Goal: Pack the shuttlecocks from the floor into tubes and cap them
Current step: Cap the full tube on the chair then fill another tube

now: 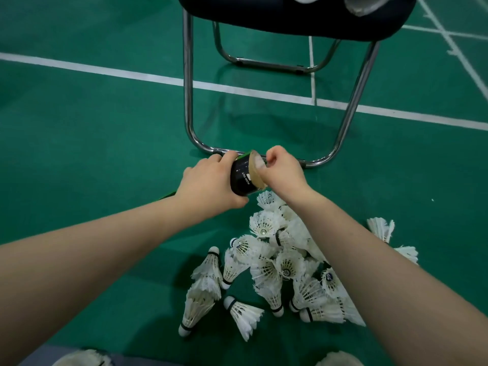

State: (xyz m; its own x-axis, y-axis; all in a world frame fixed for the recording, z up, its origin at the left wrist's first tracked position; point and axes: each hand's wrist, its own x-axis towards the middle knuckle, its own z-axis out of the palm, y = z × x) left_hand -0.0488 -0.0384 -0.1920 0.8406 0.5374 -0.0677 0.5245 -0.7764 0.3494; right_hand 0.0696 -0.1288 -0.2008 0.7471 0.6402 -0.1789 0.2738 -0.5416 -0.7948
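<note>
— Start closest in. What lies under the arms?

— A heap of white shuttlecocks (280,262) on the green floor (105,133), below the right hand (284,169) and partly hidden by that forearm. A few have spilled toward the left-hand side; one shuttlecock (244,317) lies alone nearest the camera, cork pointing up-left. Two more feathered ones (383,228) show on the outer side of the right forearm.

— And the hands?

— The left hand (208,183) is wrapped round a black tube (241,178), fingers over the top and thumb beneath, holding it on its side above the floor. Its tan end faces the right hand.

— Is the right hand holding anything?

— Its fingers are curled and one fingertip lies on that tan end, pinching at the rim. Whether that face is a cap or the bare mouth, I cannot tell.

— Anything inside the tube?

— Not visible from here.

— Past the hands?

— Just beyond the knuckles stands a chair (188,88) with chrome legs and a dark seat; its near bar runs behind both hands. Farther out, a white line (105,71) crosses the floor.
</note>
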